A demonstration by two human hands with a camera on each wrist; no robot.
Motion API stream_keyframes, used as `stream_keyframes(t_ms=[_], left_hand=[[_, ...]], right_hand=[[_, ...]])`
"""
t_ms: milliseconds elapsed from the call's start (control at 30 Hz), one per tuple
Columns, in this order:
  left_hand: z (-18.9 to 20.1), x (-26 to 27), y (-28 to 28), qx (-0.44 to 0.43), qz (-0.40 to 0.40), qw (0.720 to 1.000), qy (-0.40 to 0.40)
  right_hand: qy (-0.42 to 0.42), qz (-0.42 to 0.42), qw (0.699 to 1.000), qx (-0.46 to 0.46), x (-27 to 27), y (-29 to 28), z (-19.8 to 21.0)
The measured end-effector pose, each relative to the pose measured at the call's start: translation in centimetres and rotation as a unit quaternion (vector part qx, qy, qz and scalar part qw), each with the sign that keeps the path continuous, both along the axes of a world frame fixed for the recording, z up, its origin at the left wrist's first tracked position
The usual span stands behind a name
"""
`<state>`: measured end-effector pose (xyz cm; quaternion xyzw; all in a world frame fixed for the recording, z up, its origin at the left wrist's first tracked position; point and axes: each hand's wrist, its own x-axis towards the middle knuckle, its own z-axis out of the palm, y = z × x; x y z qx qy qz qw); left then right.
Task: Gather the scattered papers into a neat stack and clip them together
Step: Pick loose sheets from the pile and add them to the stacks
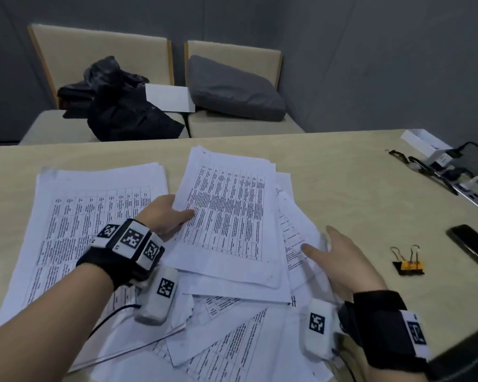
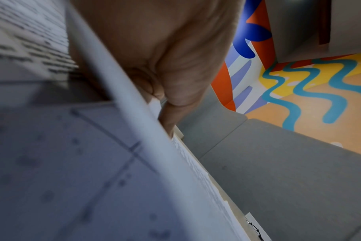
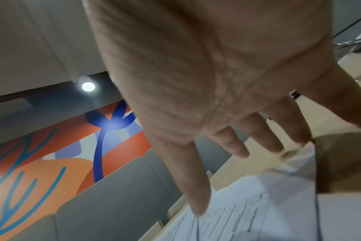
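Printed white papers lie scattered over the tan table. My left hand pinches the left edge of a thin bundle of sheets, thumb on top, lifting it above the loose papers nearer me. In the left wrist view the bundle's edge runs across my curled fingers. A separate pile lies under my left forearm. My right hand is open with fingers spread, over the right-hand sheets; its straight fingers show in the right wrist view. A black-and-orange binder clip lies on the table to its right.
A black phone lies right of the clip. A white box, cables and a power strip sit at the far right. Beyond the table stand two beige chairs with dark clothing and a grey cushion.
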<state>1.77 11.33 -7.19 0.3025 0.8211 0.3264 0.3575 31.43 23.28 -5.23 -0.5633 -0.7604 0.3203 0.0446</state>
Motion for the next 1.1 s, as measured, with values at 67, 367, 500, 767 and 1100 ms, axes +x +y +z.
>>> stream_keyframes(t_ms=[67,367,500,767,1100], left_hand=[[0.0,0.0,0.0,0.014,0.001,1.0,-0.011],[-0.1,0.1,0.0,0.015,0.004,1.0,-0.01],[-0.2,0.1,0.0,0.021,0.009,0.999,-0.026],[-0.3,-0.1,0.0,0.024,0.013,0.999,-0.034],[-0.1,0.1,-0.2,0.014,0.007,1.0,-0.022]], right_hand=[[0.013,0.01,1.0,-0.016,0.2,0.1,-0.5],[0.11,0.022,0.99,-0.08,-0.9,-0.1,-0.6],[0.158,0.029,0.981,-0.112,-1.0,-0.6,-0.1],[0.291,0.007,0.942,-0.169,0.3,-1.7,0.0],[0.367,-0.114,0.921,-0.066,0.4,-2.5,0.8]])
